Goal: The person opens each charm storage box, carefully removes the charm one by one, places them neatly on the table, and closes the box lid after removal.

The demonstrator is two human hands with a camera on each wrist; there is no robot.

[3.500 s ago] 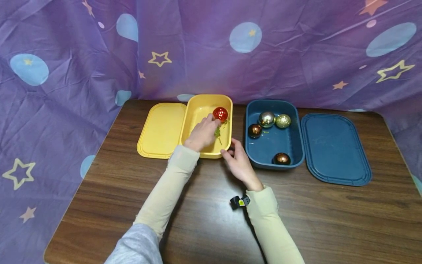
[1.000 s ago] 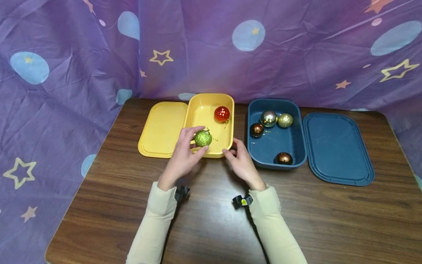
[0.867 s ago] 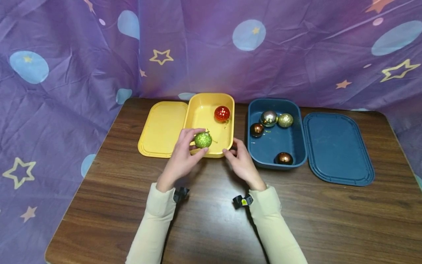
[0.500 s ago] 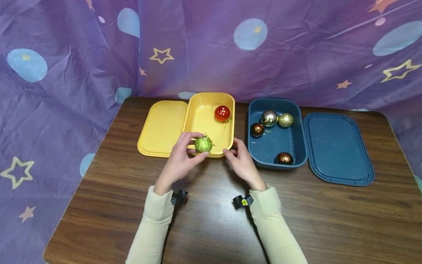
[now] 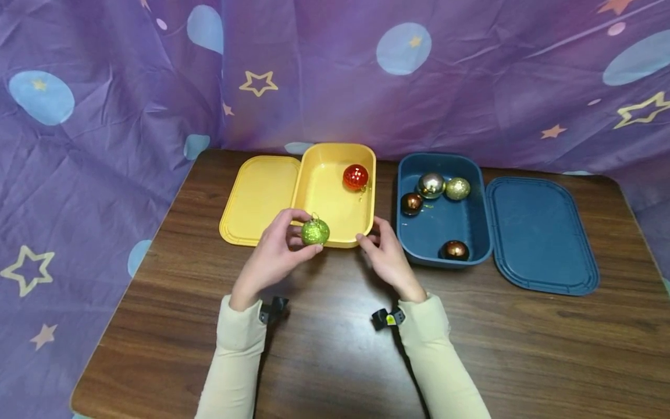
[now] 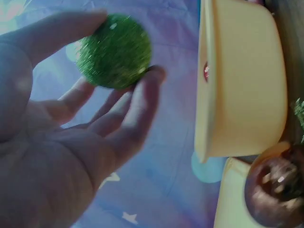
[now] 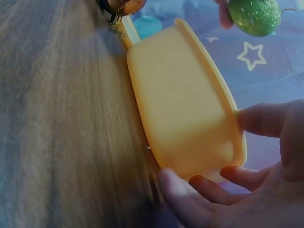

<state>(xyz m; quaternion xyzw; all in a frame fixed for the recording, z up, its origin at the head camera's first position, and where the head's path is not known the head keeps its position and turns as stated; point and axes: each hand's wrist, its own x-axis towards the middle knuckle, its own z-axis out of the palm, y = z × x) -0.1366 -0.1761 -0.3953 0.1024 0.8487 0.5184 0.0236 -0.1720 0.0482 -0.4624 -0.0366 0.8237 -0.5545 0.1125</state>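
A person's left hand [image 5: 272, 253] pinches a glittery green bauble [image 5: 316, 232] between the tips of the thumb and fingers, with its thread loop [image 5: 315, 216] standing up. The right hand [image 5: 388, 256] has its fingers spread and curved round the near corner of an open yellow box [image 5: 327, 189], thumb at the rim. Beyond the left fingers, inside the box, lies a red bauble [image 5: 355, 177]; past the right fingers is a blue box [image 5: 426, 230] holding four more baubles.

To hold well here, a light, even pinch across the bauble's middle should be enough; the shell is probably smooth under its glitter and could slip if squeezed off-centre. The loop is best left free of the fingertips. The right fingers need only gentle pressure at the corner, since pushing hard might slide the box along the bench [image 5: 330, 361].

From the head view, the green bauble overlaps the yellow box's near rim. Both wrist views show otherwise: the bauble is raised above the rim, with a gap between. They also reveal a brown bauble [image 6: 273, 194], below the left fingers and out of sight from the head; whether it touches the box cannot be told. Only the head view shows the red bauble whole; the left wrist view catches just a sliver over the rim.
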